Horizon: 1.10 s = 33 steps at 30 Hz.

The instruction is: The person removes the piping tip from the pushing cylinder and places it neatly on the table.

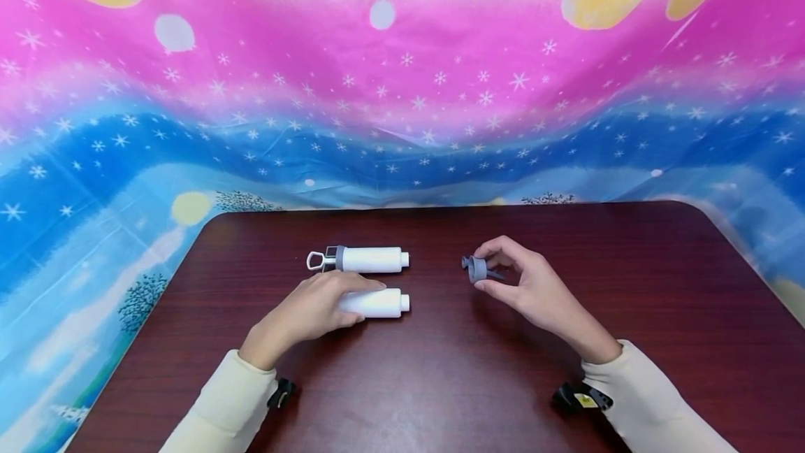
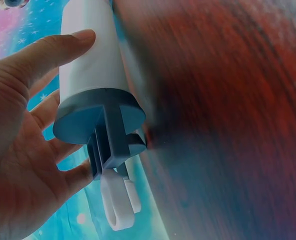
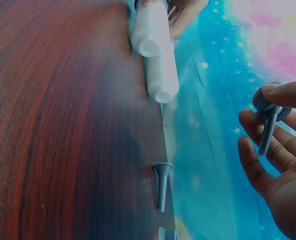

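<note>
My left hand [image 1: 314, 306] grips a white syringe-like tube [image 1: 383, 304], thumb on the near side. In the left wrist view this tube [image 2: 93, 65] has a grey end cap [image 2: 100, 112] and a white loop handle [image 2: 118, 200]. A second such tube [image 1: 371, 260], handle to the left, lies parallel behind it on the table. Off to the right, my right hand [image 1: 531, 285] pinches a small grey nozzle-like piece [image 1: 476, 270] between thumb and fingers. The right wrist view shows the round body and slender stem of this piece [image 3: 267, 127], apart from both tubes.
A dark reddish-brown table [image 1: 409, 383] bears everything. In the right wrist view a grey funnel-shaped nozzle [image 3: 162, 187] sits near the table's edge, with another grey piece [image 3: 167, 233] partly cut off below. A patterned pink and blue cloth [image 1: 402, 110] hangs behind the table.
</note>
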{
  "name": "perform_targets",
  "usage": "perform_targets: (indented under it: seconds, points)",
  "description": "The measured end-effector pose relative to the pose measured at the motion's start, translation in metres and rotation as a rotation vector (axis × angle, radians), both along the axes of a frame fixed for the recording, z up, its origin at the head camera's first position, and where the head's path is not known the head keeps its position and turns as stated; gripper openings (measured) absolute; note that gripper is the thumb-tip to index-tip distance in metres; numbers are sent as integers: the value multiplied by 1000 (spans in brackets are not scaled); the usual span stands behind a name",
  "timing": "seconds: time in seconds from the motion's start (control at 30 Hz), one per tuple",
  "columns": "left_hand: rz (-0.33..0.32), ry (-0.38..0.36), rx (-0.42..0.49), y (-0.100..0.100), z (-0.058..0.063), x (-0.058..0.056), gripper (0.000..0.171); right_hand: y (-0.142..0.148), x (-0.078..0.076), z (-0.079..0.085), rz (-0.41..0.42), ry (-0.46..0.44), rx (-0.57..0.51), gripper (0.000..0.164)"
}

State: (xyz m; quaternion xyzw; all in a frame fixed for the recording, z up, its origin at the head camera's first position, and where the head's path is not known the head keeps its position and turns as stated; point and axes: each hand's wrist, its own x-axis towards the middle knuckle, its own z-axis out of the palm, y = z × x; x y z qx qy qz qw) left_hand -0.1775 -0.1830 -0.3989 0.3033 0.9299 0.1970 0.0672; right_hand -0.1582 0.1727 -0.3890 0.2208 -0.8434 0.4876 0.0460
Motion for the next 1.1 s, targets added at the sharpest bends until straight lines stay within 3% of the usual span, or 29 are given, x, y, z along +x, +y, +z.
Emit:
perform_targets:
  seconds: [1.1]
  points:
    - [33, -60, -1, -1, -2, -2, 50, 0, -1, -2, 2, 2, 6, 32]
